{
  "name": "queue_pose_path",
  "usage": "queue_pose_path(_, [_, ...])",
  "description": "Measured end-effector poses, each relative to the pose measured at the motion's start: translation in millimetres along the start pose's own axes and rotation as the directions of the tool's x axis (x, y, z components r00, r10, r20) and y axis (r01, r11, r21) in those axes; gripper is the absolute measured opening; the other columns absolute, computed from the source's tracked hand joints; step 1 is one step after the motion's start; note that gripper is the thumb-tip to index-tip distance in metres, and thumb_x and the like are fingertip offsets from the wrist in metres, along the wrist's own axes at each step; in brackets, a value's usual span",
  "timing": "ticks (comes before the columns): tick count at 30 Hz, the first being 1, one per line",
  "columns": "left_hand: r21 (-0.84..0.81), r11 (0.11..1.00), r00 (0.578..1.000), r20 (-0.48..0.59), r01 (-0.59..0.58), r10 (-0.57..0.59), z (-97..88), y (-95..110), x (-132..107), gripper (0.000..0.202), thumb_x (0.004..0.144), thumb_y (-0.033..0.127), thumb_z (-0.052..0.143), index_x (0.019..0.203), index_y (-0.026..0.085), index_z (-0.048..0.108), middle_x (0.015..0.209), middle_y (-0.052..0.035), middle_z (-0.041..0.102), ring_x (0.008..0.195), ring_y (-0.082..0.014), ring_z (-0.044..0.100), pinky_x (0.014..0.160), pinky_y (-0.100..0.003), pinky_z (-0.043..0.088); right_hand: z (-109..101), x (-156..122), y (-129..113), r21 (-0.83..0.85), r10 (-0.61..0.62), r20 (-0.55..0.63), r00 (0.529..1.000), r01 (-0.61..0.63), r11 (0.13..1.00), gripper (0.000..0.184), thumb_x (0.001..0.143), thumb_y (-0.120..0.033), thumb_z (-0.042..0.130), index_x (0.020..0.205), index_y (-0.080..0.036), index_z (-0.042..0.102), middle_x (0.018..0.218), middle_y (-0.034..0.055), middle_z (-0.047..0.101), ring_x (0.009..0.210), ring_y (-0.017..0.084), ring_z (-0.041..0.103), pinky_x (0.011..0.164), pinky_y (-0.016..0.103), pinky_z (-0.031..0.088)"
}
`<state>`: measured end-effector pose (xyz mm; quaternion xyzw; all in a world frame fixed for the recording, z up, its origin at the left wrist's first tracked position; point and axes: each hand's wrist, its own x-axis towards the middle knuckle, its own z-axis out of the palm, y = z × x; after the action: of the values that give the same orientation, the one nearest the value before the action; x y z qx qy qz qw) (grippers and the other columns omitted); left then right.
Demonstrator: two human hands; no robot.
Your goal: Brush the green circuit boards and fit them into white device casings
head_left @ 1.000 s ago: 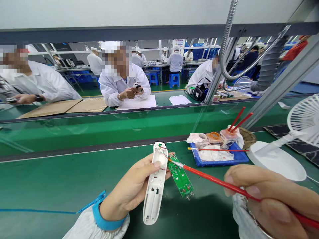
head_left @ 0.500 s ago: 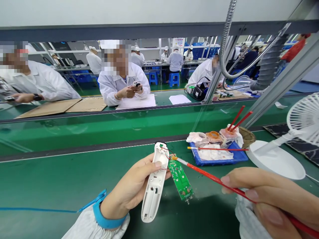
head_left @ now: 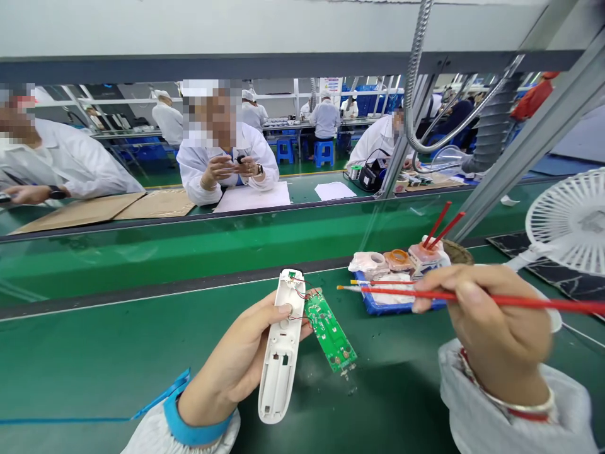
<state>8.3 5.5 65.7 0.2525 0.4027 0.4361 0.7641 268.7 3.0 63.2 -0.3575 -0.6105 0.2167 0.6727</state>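
Note:
My left hand [head_left: 231, 353] grips a long white plastic housing [head_left: 282, 353], open side up. A green circuit board [head_left: 329, 339] lies beside the housing, joined to its top end by thin wires. My right hand [head_left: 491, 309] pinches a thin red-handled brush [head_left: 472, 299] held level, its pale tip pointing left. That tip is above and apart from the board. A blue strap [head_left: 182, 422] circles my left wrist.
A blue tray [head_left: 378, 306] holds white cloth, small pots of paste and red sticks, partly behind my right hand. A white desk fan [head_left: 567, 221] stands at right. A glass panel [head_left: 189, 252] and metal posts separate my green bench from co-workers beyond.
My right hand has risen and moved left over the tray's front, swinging the brush from a slant to level. The housing and board have shifted only slightly left.

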Motion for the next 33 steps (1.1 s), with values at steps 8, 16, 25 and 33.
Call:
queue_pose_path(8, [0.107,0.993,0.999,-0.015,-0.050,0.052,-3.0,-0.4,7.9,0.062,0.080,0.015,0.056,0.137,0.029,0.034,0.092,-0.0018,0.065,0.068,-0.0118,0.060,0.069,-0.025,0.050,-20.9,-24.9,88.4,0.420,0.771,-0.227,0.594,-0.655,0.628,0.030,0.064,-0.034,0.078,0.073,-0.016,0.056,0.058,0.0006,0.066,0.054,0.014,0.067,0.057,0.021,0.059])
queue_pose_path(16, [0.177,0.980,0.995,0.033,-0.093,0.089,1.1,-9.9,17.4,0.073,0.076,0.018,0.063,0.141,0.027,0.029,0.107,-0.0050,0.064,0.073,-0.0112,0.058,0.075,-0.025,0.047,-37.2,-45.3,102.1,0.374,0.860,-0.281,0.426,-0.777,0.507,0.020,0.077,-0.025,0.068,0.068,-0.009,0.060,0.057,0.0096,0.068,0.049,0.015,0.066,0.050,0.019,0.058])
queue_pose_path(25, [0.315,0.927,0.972,-0.043,-0.204,0.229,-8.7,-22.2,27.9,0.070,0.080,0.033,0.061,0.141,0.035,0.027,0.096,0.0002,0.062,0.069,-0.0100,0.056,0.068,-0.022,0.046,-42.1,-53.0,114.7,0.157,0.800,-0.424,0.424,-0.836,0.526,0.043,0.062,-0.051,0.074,0.054,-0.014,0.053,0.035,0.0009,0.054,0.026,0.007,0.043,0.022,0.015,0.031])
queue_pose_path(33, [0.339,0.889,0.951,0.148,-0.307,0.272,-14.6,-33.2,34.7,0.072,0.083,0.036,0.058,0.143,0.037,0.017,0.092,0.0014,0.064,0.068,-0.0089,0.053,0.063,-0.019,0.043,-19.2,-56.6,89.4,-0.118,0.722,-0.364,0.589,-0.798,0.591,0.047,0.064,-0.060,0.067,0.058,-0.014,0.058,0.042,0.0015,0.056,0.031,0.010,0.047,0.031,0.020,0.036])
